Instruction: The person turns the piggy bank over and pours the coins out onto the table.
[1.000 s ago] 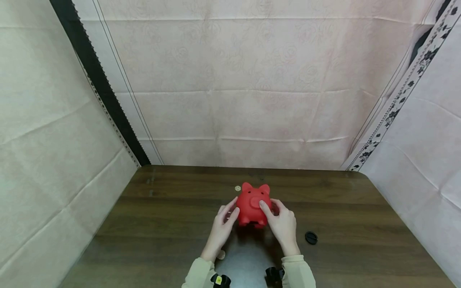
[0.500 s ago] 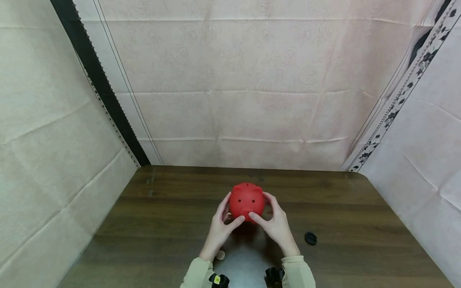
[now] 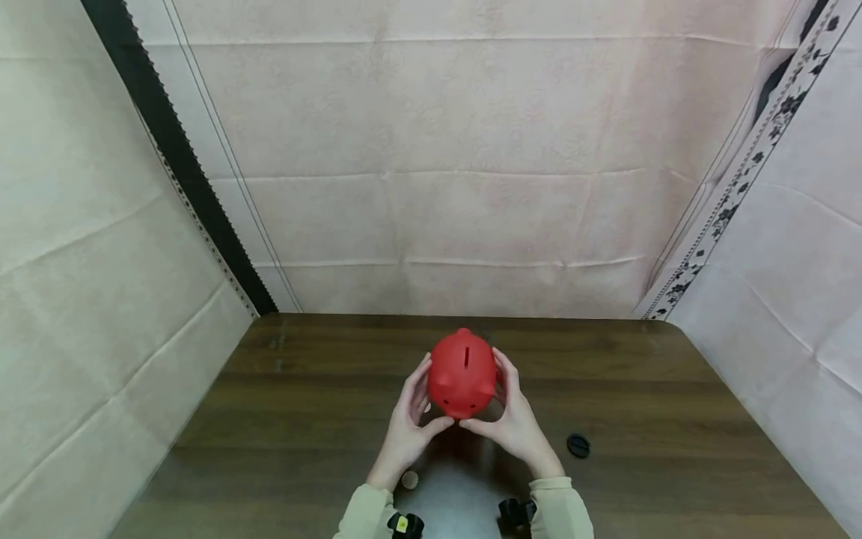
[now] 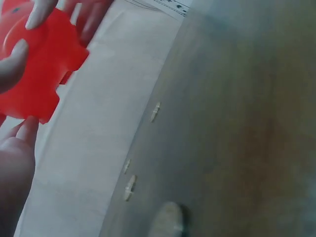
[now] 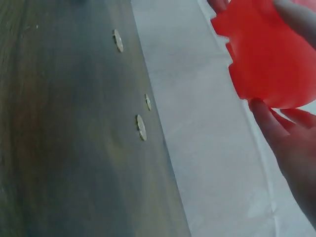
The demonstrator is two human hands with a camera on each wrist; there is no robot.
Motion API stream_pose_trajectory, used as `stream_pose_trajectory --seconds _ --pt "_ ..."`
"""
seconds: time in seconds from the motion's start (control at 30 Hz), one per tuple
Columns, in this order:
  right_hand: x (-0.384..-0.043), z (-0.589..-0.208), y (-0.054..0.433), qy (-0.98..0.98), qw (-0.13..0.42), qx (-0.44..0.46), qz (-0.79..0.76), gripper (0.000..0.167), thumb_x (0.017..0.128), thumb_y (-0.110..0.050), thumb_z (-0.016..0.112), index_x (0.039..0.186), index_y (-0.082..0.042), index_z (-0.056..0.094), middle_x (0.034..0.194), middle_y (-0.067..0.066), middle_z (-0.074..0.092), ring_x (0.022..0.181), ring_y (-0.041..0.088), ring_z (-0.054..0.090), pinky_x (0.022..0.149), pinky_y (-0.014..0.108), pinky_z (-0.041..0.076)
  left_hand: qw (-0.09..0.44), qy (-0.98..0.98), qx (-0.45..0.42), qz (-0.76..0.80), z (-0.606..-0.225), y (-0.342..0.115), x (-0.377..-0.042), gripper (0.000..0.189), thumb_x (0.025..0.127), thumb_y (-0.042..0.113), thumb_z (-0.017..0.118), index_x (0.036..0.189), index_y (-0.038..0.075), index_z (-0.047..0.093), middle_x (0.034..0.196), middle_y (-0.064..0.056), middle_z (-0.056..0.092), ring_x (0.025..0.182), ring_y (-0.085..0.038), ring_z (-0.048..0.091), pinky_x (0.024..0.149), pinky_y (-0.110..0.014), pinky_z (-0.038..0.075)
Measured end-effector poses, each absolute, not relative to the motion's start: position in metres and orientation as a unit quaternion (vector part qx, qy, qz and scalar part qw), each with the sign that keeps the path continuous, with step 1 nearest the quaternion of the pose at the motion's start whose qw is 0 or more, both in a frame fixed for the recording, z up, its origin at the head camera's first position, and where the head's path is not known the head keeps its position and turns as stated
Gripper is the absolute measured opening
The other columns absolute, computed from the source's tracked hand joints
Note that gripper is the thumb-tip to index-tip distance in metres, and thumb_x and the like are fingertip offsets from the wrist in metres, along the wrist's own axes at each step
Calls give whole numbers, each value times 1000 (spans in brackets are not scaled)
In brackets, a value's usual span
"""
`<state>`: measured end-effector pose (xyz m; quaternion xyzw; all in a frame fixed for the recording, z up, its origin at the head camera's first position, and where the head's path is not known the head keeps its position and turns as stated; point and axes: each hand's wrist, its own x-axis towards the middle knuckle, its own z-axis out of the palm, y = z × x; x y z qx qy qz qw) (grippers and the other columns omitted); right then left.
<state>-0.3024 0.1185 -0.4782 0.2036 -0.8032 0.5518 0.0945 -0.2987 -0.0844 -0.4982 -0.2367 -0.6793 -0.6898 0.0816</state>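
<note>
A red piggy bank (image 3: 462, 378) is raised off the wooden table between both hands, its slotted top tipped toward the head camera and its snout down. My left hand (image 3: 407, 427) grips its left side, the thumb near the snout. On the other side my right hand (image 3: 515, 423) holds it likewise, the two thumbs almost meeting. Its feet show in the left wrist view, where the piggy bank (image 4: 49, 64) is beside the curled fingers. Low in the right wrist view, my right hand (image 5: 291, 148) touches the red underside.
A black round cap (image 3: 578, 445) lies on the table (image 3: 673, 449) to the right. One coin (image 3: 410, 480) sits by the left wrist. Several coins, such as this coin (image 5: 141, 127), lie spread under the raised bank. Pale cloth (image 3: 471, 187) hangs behind and at both sides.
The piggy bank has tipped: its face showed first, now its slotted top faces the camera. Both hands turned with it, the thumbs shifting in toward the snout. The head view has shifted slightly.
</note>
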Motion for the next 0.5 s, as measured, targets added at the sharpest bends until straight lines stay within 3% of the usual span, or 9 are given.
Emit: stream_pose_trajectory --seconds 0.13,0.3,0.5 --pt "-296 -472 116 -797 116 241 541 112 68 -2 85 153 -16 13 150 11 37 133 18 43 100 30 49 84 -677 -245 -688 -503 -84 -298 90 81 1 74 153 20 24 163 -1 18 141 4 33 108 -15 36" --pt "-285 -454 110 -782 141 275 542 105 67 8 81 149 -2 16 155 19 27 133 -7 32 101 22 44 86 -687 -234 -683 -502 -83 -297 96 80 -3 73 154 24 20 163 4 19 142 3 32 105 -17 41" --pt "-285 -453 107 -785 153 281 530 104 66 10 81 148 1 17 155 22 24 133 -12 28 101 23 45 82 -688 -221 -687 -492 -81 -293 98 78 -9 72 154 21 19 163 0 21 139 8 34 103 -17 42"
